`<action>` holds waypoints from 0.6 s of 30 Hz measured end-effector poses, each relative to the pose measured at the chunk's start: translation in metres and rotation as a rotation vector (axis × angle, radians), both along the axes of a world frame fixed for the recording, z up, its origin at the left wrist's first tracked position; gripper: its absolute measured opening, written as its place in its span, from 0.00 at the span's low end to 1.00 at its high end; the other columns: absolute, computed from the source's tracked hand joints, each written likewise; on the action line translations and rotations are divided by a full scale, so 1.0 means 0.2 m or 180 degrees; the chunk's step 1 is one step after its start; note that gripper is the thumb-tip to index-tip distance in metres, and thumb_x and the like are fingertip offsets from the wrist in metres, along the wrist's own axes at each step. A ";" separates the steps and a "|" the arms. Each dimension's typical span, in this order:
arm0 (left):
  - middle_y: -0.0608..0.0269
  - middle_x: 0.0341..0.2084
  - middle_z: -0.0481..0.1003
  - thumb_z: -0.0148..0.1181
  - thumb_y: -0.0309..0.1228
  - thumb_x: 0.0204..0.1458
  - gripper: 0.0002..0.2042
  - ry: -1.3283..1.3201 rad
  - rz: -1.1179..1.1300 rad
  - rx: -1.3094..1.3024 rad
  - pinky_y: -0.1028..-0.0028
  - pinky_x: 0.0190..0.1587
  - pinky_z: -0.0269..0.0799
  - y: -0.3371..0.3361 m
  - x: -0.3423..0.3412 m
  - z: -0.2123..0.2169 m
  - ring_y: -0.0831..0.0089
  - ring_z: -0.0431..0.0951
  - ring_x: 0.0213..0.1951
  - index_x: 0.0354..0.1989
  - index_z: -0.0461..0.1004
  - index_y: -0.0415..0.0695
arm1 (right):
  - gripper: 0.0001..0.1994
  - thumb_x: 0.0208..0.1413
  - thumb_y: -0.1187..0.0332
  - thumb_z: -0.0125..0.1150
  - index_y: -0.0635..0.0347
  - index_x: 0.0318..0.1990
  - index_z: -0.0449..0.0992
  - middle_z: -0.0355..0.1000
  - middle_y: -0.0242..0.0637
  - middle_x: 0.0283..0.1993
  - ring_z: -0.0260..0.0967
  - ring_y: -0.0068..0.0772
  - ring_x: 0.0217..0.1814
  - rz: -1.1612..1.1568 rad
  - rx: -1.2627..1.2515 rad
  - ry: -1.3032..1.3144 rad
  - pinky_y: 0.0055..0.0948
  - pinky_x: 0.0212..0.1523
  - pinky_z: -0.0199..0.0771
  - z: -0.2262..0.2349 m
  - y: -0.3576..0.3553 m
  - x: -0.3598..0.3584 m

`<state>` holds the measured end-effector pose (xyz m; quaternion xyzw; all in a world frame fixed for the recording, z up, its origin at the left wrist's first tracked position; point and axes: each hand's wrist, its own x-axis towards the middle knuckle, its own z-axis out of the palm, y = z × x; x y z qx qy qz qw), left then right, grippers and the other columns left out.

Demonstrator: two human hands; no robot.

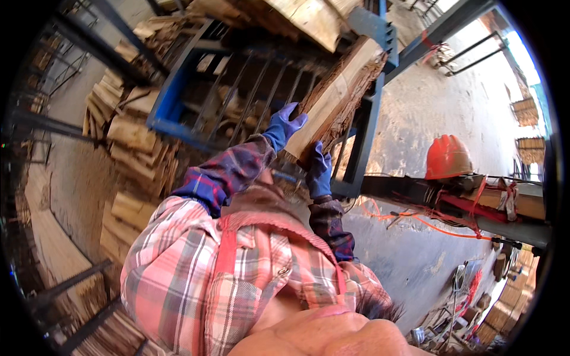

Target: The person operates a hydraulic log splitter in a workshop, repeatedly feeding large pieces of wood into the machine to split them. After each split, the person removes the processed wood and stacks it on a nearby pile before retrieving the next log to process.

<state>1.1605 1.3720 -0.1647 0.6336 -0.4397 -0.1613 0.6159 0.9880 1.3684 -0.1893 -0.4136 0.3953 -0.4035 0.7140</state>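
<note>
A long split log (338, 89) with a pale sawn face and rough brown bark along its right side slants across the blue metal frame (172, 98). Its near end lies between my gloved hands. My left hand (286, 126), in a blue-purple glove, holds the log's left edge, with thumb and fingers partly curled. At the near end, on the bark side, my right hand (319, 169) in a blue glove grips the wood; some of its fingers are hidden against the log. The far end reaches a blue metal block (371, 28).
Dark bars (261, 95) span the frame, with wood scraps beneath. Larger timber (309, 21) lies beyond. Stacked slabs (136, 139) stand left. At right, a red hard hat (449, 157) sits on a dark beam (404, 190) with an orange cord (442, 228).
</note>
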 end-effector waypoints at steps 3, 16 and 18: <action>0.43 0.50 0.74 0.64 0.45 0.51 0.30 -0.0483 -0.0018 0.0004 0.69 0.58 0.67 0.32 0.09 -0.13 0.58 0.74 0.54 0.54 0.70 0.32 | 0.19 0.60 0.51 0.60 0.59 0.46 0.75 0.74 0.29 0.37 0.68 0.22 0.36 0.0348 -0.0083 -0.0316 0.26 0.39 0.72 0.00 0.36 0.02; 0.51 0.49 0.73 0.65 0.24 0.52 0.25 0.2554 0.0009 -0.0440 0.77 0.55 0.71 0.67 0.91 -0.25 0.70 0.75 0.48 0.56 0.65 0.26 | 0.46 0.41 0.43 0.69 0.56 0.65 0.57 0.53 0.53 0.67 0.54 0.62 0.65 0.1462 -0.4233 0.2843 0.51 0.63 0.59 0.30 0.47 0.67; 0.50 0.48 0.74 0.64 0.25 0.53 0.23 0.2470 -0.0053 -0.0330 0.77 0.57 0.70 0.64 1.08 -0.26 0.70 0.75 0.49 0.55 0.66 0.27 | 0.46 0.39 0.41 0.68 0.55 0.64 0.58 0.54 0.51 0.67 0.53 0.62 0.65 0.1198 -0.4386 0.2694 0.52 0.62 0.58 0.27 0.44 0.77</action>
